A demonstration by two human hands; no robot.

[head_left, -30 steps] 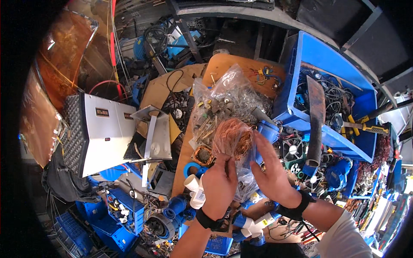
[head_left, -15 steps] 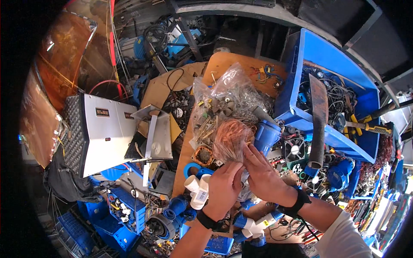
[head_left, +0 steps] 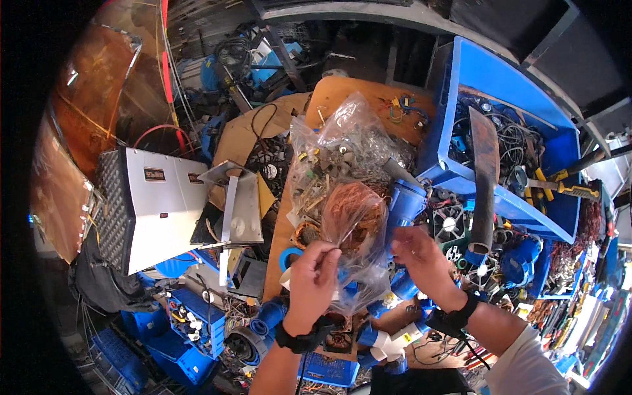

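A clear plastic bag with a tangle of fine copper wire in it lies on the table, its loose end toward me. My left hand pinches the bag's left edge between thumb and fingers. At the opposite edge, my right hand is closed with curled fingers on the plastic; its fingertips are partly hidden. The film spreads between both hands. A blue plastic pipe fitting stands just beyond my right hand. Behind the copper sits another clear bag of mixed metal scraps.
At the right, a large blue crate holds cables, with a long rusty blade leaning across its edge. A silver metal case stands at the left. White pipe fittings, a small fan and blue baskets surround the wooden table.
My hands were together at the gathered end of the bag. They have moved apart, left hand leftward and right hand rightward, and the plastic is now spread wide between them.
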